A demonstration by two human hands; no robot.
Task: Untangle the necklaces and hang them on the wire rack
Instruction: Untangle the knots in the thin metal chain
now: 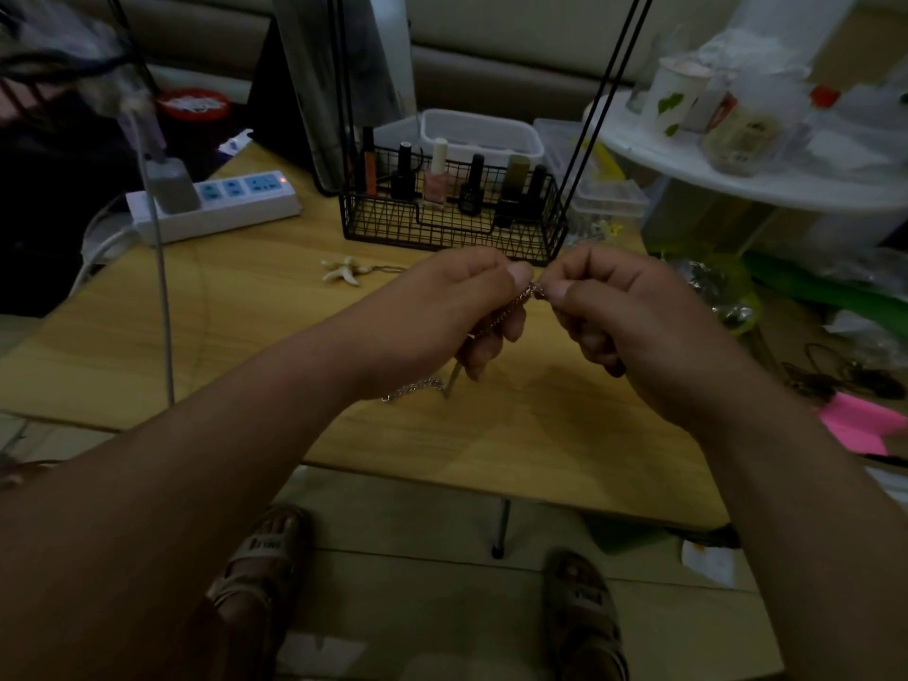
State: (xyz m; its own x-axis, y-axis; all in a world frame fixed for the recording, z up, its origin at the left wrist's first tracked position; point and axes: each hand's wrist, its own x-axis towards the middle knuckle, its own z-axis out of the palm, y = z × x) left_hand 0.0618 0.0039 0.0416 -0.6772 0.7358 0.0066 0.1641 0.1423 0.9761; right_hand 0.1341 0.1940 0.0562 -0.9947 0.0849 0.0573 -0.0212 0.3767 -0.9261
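A thin silver chain necklace (521,299) is held up over the wooden table (245,326). My left hand (462,307) pinches it between thumb and fingers, and my right hand (609,312) pinches its end just to the right. The chain's loose tail (415,387) trails down onto the table below my left hand. A second necklace with a pale starfish pendant (344,270) lies on the table to the left. The black wire rack (452,223) stands just behind my hands, its tall black uprights (604,90) rising out of view.
Nail polish bottles (435,181) fill the rack's basket. A white power strip (216,206) lies at the left, a white plastic tub (479,135) behind the rack. A cluttered white round shelf (737,184) and bags crowd the right side. A pink pad (855,420) is at the right edge.
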